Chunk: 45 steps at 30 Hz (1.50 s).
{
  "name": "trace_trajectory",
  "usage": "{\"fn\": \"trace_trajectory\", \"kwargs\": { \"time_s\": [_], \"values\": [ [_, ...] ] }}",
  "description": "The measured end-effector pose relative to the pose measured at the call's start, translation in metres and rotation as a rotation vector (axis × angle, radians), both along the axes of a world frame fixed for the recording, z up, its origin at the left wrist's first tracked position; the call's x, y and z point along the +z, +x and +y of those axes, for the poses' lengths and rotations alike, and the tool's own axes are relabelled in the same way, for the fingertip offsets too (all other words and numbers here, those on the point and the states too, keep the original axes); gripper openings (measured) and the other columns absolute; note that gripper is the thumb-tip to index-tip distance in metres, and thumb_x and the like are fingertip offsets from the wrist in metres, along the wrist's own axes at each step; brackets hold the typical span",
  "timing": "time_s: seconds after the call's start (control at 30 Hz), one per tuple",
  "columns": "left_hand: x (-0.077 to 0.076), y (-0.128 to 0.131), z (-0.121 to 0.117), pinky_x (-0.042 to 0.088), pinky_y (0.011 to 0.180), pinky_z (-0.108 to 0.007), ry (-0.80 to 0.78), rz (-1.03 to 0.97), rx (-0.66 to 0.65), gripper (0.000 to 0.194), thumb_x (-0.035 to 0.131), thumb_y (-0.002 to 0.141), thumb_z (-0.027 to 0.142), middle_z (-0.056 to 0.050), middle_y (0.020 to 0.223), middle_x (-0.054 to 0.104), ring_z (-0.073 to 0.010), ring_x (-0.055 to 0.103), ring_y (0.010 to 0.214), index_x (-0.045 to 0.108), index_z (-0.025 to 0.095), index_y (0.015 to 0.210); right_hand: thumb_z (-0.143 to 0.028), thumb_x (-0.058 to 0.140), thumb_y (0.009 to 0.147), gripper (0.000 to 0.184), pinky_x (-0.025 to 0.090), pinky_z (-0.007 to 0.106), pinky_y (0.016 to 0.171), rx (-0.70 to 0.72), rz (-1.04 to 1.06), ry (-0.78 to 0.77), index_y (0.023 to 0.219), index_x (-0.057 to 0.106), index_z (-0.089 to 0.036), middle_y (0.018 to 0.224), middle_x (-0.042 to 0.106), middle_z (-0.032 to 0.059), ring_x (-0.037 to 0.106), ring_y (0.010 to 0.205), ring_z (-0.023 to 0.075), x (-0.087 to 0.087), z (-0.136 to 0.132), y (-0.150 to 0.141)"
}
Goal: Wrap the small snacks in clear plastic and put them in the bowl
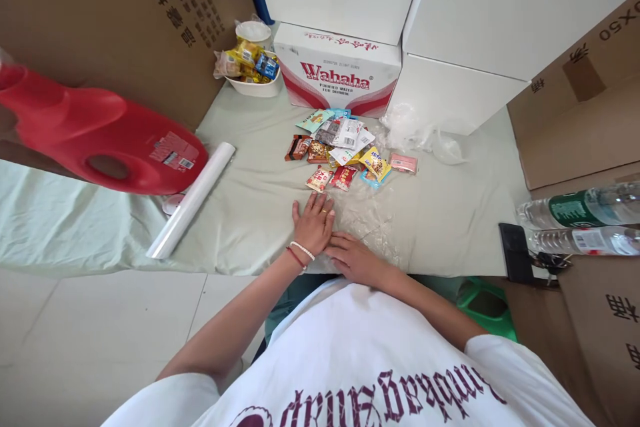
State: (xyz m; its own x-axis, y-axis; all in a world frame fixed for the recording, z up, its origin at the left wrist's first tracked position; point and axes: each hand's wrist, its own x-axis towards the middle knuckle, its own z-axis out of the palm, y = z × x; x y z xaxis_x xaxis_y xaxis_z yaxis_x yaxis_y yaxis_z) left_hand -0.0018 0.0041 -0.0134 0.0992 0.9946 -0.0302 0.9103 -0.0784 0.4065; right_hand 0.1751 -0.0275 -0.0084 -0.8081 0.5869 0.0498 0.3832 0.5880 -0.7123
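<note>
One box (337, 73) stands at the back of the one table (260, 207). In front of it lies one heap of packets (347, 133), about a dozen, overlapping too much for an exact count. Two hands rest nearer the person than the heap: the left hand (314, 223) flat, fingers spread and holding nothing; the right hand (357, 261) beside it, fingers loosely extended, also holding nothing. Crumpled film (373, 217) lies between the right hand and the box. Left of the box: one filled bowl (254, 88), one roll (193, 203), one jug (95, 117). Right: clear bags (400, 125), two bottles (575, 209), one phone (515, 252).
</note>
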Motion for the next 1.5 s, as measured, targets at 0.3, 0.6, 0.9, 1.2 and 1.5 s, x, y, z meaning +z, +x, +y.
{"fn": "trace_trajectory", "kwargs": {
  "time_s": [0.3,0.6,0.9,1.2,1.5],
  "values": [
    [-0.009,0.003,-0.018,-0.008,0.120,-0.078,0.007,0.124,-0.164,0.073,0.042,0.100,0.059,-0.014,0.172,0.024,-0.0389,0.016,0.161,0.032,0.025,0.164,-0.039,0.047,0.103,0.032,0.056,0.039,0.089,-0.656,0.091,-0.036,0.111,0.074,-0.024,0.110,0.073,0.0089,0.068,0.099,0.0235,0.039,0.070,0.079],
    [-0.007,0.003,-0.028,-0.010,0.121,-0.076,0.025,0.126,-0.202,0.079,0.045,0.098,0.064,-0.015,0.172,0.023,-0.0385,0.018,0.161,0.031,0.024,0.164,-0.040,0.074,0.086,0.068,0.038,0.059,0.112,-0.745,-0.247,0.228,0.144,0.056,-0.009,0.135,0.061,0.0247,0.046,0.132,0.0416,0.015,0.194,0.058],
    [-0.010,0.002,-0.027,-0.014,0.121,-0.075,0.006,0.070,-0.209,0.080,0.045,0.097,0.066,-0.013,0.173,0.020,-0.0382,0.014,0.162,0.030,0.024,0.164,-0.055,0.064,0.088,0.053,0.061,0.048,0.088,-0.807,0.488,-0.554,0.130,0.068,-0.022,0.117,0.074,0.0084,0.071,0.104,0.0284,0.062,0.131,0.088],
    [-0.013,0.004,-0.026,-0.010,0.123,-0.073,0.026,0.098,-0.162,0.058,0.024,0.108,0.046,-0.007,0.173,0.024,-0.0303,0.017,0.162,0.033,0.030,0.163,-0.048,0.064,0.094,0.034,0.057,0.030,0.072,-0.299,-0.305,-0.831,0.102,0.075,-0.017,0.088,0.075,0.0052,0.071,0.078,0.0197,0.049,0.099,0.058],
    [-0.014,0.005,-0.027,-0.008,0.123,-0.075,0.046,0.110,-0.151,0.057,0.026,0.108,0.043,-0.007,0.173,0.023,-0.0308,0.019,0.162,0.033,0.028,0.163,-0.057,0.059,0.098,0.055,0.051,0.039,0.086,-0.378,-0.700,0.083,0.138,0.060,-0.020,0.125,0.065,0.0166,0.058,0.116,0.0342,0.067,0.054,0.022]
  ]
}}
